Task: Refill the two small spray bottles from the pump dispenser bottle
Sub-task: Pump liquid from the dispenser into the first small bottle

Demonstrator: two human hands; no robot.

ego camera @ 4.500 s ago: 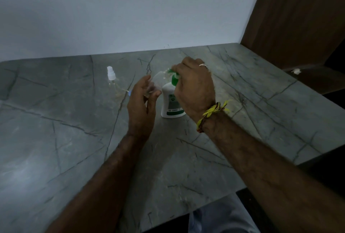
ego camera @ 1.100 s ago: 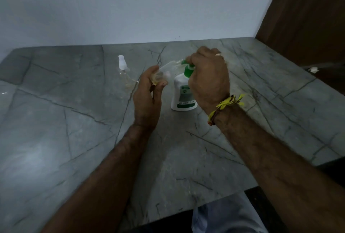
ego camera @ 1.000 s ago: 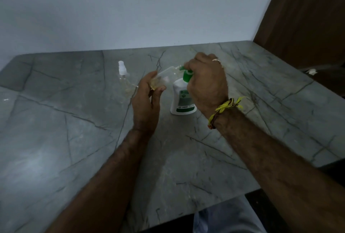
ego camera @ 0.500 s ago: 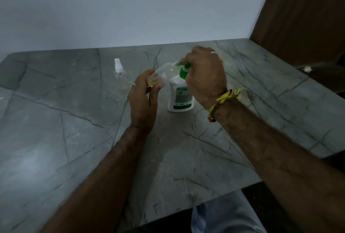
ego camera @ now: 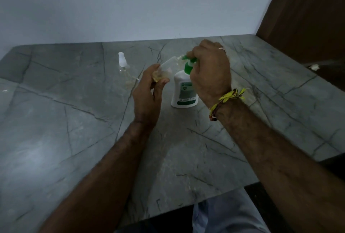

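The left hand (ego camera: 147,92) holds a small clear plastic spray bottle (ego camera: 164,69) with its cap off, fingers and thumb curled round its lower end, tilting it so the open neck points right, up against the spout of the white pump dispenser bottle with a green pump head (ego camera: 184,88). That dispenser stands upright on the grey veined stone surface (ego camera: 65,120), just right of the left hand. The right hand (ego camera: 211,72) sits over the green pump head, fingers bent down around it, pressing or about to press; the fingers hide the top of the pump, so how far it is depressed cannot be told.

Compared with half a second ago the pose is much the same: the clear bottle stays at the spout and the right hand stays on the pump. A pale yellowish pool lies in the low end of the tilted bottle, though the dim light makes its level hard to judge. That suggests the first refill is under way and far from full.

The second small clear spray bottle with a white spray top (ego camera: 124,69) stands on the far left of the hands, capped, well apart from the dispenser, seemingly not yet refilled.
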